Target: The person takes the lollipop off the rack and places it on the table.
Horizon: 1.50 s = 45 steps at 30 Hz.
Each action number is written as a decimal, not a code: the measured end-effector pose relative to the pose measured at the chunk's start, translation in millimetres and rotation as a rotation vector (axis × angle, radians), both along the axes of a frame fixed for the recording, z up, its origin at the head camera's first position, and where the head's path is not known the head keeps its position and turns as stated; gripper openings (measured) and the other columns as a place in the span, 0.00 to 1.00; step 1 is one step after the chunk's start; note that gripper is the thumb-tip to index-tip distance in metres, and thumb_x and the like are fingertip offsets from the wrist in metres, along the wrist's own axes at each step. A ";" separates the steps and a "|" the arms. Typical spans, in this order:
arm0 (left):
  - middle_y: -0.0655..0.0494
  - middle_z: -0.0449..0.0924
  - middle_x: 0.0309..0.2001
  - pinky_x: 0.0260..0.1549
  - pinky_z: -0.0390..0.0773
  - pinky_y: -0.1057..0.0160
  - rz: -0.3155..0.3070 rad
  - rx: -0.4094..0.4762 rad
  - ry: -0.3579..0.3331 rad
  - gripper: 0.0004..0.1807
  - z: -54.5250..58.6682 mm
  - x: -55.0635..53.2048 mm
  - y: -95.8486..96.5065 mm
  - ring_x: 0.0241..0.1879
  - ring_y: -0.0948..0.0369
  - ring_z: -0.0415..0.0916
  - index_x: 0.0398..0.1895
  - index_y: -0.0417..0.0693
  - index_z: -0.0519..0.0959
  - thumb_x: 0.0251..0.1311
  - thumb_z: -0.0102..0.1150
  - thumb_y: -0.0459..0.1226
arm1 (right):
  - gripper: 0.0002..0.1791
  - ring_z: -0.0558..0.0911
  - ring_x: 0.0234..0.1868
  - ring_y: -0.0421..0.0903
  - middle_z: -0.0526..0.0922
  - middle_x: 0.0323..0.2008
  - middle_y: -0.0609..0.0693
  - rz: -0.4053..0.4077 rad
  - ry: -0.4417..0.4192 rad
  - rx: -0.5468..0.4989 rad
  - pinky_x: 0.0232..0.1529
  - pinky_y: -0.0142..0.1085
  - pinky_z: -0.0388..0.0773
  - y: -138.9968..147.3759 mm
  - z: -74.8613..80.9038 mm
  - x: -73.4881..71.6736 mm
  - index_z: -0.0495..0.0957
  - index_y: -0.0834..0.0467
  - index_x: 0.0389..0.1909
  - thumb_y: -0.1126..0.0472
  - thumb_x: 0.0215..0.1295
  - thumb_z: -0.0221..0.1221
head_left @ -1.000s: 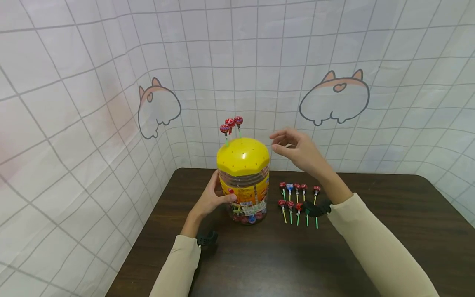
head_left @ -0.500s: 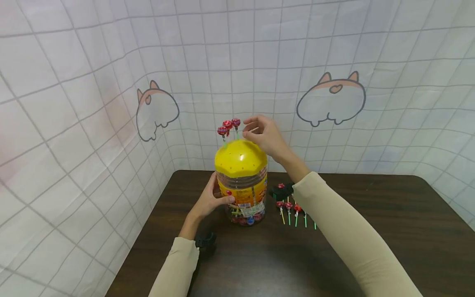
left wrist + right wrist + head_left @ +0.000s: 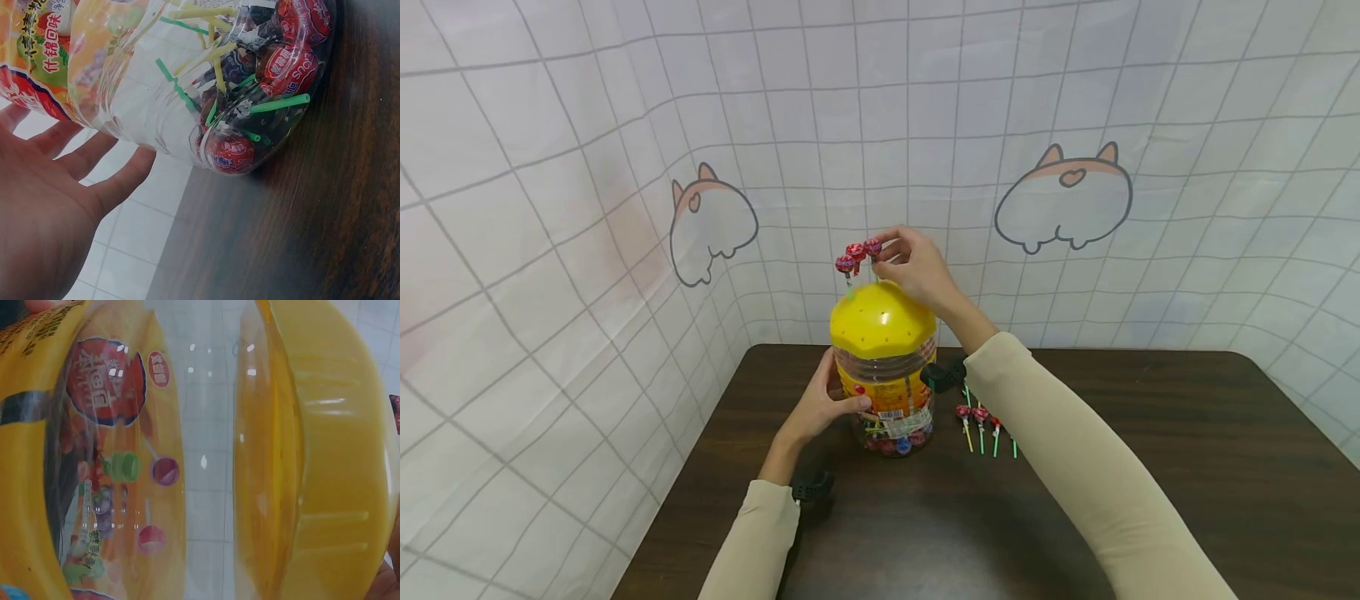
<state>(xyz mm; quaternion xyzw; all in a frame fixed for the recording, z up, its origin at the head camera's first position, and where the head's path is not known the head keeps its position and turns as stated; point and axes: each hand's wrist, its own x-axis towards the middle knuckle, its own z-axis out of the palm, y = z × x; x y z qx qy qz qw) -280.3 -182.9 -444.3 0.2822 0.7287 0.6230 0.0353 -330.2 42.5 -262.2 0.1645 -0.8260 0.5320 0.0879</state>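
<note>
A clear plastic candy jar (image 3: 891, 392) with a yellow label stands on the table, capped by a yellow domed lid (image 3: 880, 323) dotted with small holes. My left hand (image 3: 817, 406) grips the jar's left side, thumb across the label. In the left wrist view, wrapped lollipops (image 3: 290, 70) with green and yellow sticks lie at the jar's bottom. Three red-wrapped lollipops stand stick-down in the top of the lid. My right hand (image 3: 919, 268) reaches over the lid and pinches the rightmost lollipop (image 3: 872, 247) just under its head. The right wrist view is filled by the jar and lid (image 3: 337, 456).
Right of the jar, loose lollipops (image 3: 980, 414) lie on the dark wooden table (image 3: 880, 533), partly hidden under the right forearm. A white gridded curtain (image 3: 925, 125) with cartoon drawings hangs behind the table and to its left.
My right hand has moved left from beside the lid to the rightmost standing lollipop, and its fingers have closed on it. My left hand keeps its hold on the jar.
</note>
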 end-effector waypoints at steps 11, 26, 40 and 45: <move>0.48 0.69 0.68 0.62 0.77 0.39 -0.017 0.011 0.009 0.50 -1.6 -0.9 0.2 0.64 0.44 0.72 0.80 0.66 0.51 0.61 0.72 0.46 | 0.19 0.83 0.41 0.50 0.84 0.44 0.55 -0.028 0.128 -0.159 0.42 0.34 0.82 11.6 6.6 8.8 0.77 0.52 0.60 0.63 0.70 0.64; 0.50 0.67 0.70 0.61 0.78 0.40 -0.014 0.016 -0.003 0.50 -0.3 -0.8 -0.4 0.65 0.48 0.72 0.80 0.67 0.50 0.61 0.72 0.45 | 0.24 0.85 0.34 0.45 0.84 0.45 0.59 0.080 0.084 -0.165 0.35 0.33 0.85 68.5 -11.8 32.7 0.75 0.53 0.65 0.64 0.68 0.64; 0.51 0.66 0.70 0.61 0.80 0.45 -0.022 0.019 -0.016 0.51 2.2 0.7 0.1 0.65 0.47 0.72 0.80 0.67 0.50 0.61 0.72 0.44 | 0.24 0.88 0.35 0.46 0.82 0.47 0.57 0.056 -0.014 -0.122 0.35 0.35 0.86 140.9 -63.2 47.4 0.73 0.60 0.64 0.67 0.68 0.62; 0.51 0.66 0.70 0.61 0.79 0.43 -0.011 0.012 -0.020 0.51 2.3 1.6 0.3 0.65 0.46 0.71 0.80 0.68 0.50 0.60 0.73 0.46 | 0.23 0.88 0.36 0.42 0.78 0.53 0.60 0.039 -0.079 -0.071 0.36 0.35 0.87 162.9 -86.7 52.1 0.71 0.59 0.64 0.66 0.70 0.62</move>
